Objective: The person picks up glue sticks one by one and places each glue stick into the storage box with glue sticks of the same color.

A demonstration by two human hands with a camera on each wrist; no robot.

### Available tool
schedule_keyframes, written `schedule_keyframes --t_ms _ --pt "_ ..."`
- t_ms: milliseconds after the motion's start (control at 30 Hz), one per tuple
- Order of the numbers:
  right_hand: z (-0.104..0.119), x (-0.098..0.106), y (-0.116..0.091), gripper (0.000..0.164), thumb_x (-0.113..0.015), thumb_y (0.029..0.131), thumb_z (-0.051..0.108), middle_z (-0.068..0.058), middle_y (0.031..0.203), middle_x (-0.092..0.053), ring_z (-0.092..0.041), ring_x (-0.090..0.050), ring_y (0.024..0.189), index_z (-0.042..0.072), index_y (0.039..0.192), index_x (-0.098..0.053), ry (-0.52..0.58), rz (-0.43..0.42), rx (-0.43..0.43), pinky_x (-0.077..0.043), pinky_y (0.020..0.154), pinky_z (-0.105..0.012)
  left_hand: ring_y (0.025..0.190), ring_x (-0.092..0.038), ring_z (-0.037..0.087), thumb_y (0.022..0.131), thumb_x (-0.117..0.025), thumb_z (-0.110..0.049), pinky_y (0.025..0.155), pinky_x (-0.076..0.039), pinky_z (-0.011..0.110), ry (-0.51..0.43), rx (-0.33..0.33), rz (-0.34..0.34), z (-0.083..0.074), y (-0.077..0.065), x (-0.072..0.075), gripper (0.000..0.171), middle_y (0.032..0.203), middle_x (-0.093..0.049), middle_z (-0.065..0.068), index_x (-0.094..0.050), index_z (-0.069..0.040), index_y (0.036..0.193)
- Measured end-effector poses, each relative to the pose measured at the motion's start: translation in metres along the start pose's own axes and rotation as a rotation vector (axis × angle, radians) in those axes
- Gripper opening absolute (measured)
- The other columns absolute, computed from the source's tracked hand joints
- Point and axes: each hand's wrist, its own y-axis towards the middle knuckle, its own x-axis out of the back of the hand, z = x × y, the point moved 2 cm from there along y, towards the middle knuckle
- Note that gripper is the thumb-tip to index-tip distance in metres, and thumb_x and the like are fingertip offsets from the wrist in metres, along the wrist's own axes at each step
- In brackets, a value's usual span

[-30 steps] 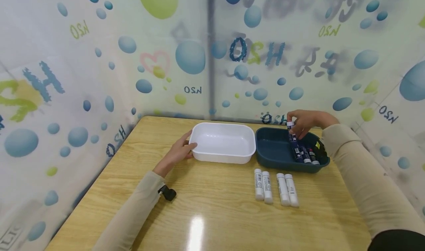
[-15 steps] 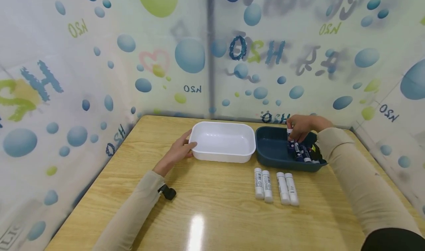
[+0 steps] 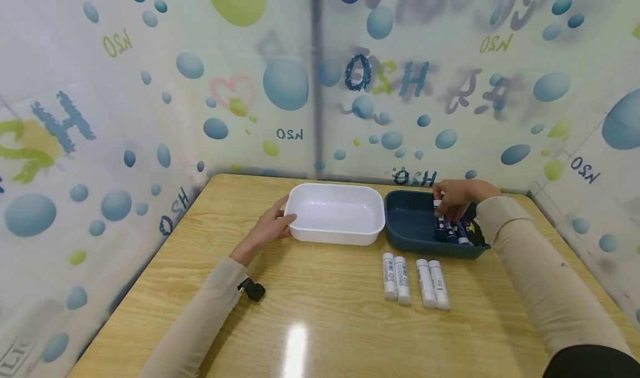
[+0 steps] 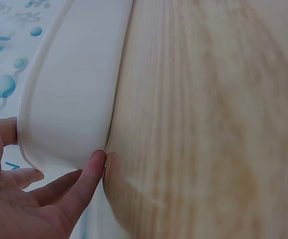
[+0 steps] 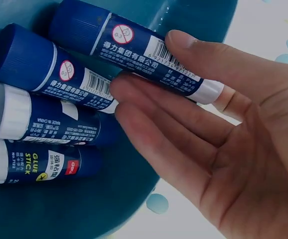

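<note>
My right hand (image 3: pixel 456 199) is over the dark teal tray (image 3: pixel 417 245), pinching a navy glue stick (image 5: pixel 129 42) near its white end between thumb and fingers. The right wrist view shows its blue cap tilted down into the tray. Beside it lie three more glue sticks (image 5: pixel 47 117) in a row, some with caps the other way round. My left hand (image 3: pixel 270 225) holds the left end of a white tray (image 3: pixel 335 237). In the left wrist view, the thumb lies at its rim and a fingertip (image 4: pixel 98 157) touches its bottom edge.
Several white glue-stick-like tubes (image 3: pixel 402 280) lie in two pairs on the wooden table (image 3: pixel 225 333), in front of the trays. Both trays stand side by side near the patterned curtain (image 3: pixel 250 150). A black strap device sits on the left cuff (image 3: pixel 235 275).
My right hand has lowered the glue stick into the teal tray, bringing it alongside the others. My left hand and the white tray stay in place.
</note>
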Motion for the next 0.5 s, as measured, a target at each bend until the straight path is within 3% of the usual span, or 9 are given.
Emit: schedule_keyframes --t_ms 200,500 --pt "-0.0001 -0.0013 -0.0017 0.028 -0.065 0.101 0.013 -0.017 0.099 -0.072 -0.024 -0.073 0.086 -0.001 0.114 -0.044 -0.009 0.027 -0.014 -0.064 0.078 -0.041 0.118 -0.065 0.030 0.107 -0.056 -0.031 0.093 -0.062 0.036 0.002 0.007 -0.001 -0.0009 -0.0020 0.0000 0.072 0.149 -0.049 0.026 -0.017 -0.025 0.168" --pt "-0.0027 -0.0041 0.0011 0.015 -0.058 0.103 0.011 -0.016 0.092 -0.072 -0.020 -0.066 0.072 0.000 0.110 -0.051 -0.037 0.020 -0.009 -0.055 0.065 -0.033 0.120 -0.065 0.032 0.108 -0.056 -0.030 0.093 -0.062 0.038 0.001 -0.006 0.000 0.0006 -0.0003 0.0002 0.072 0.149 -0.048 0.029 -0.017 -0.024 0.168"
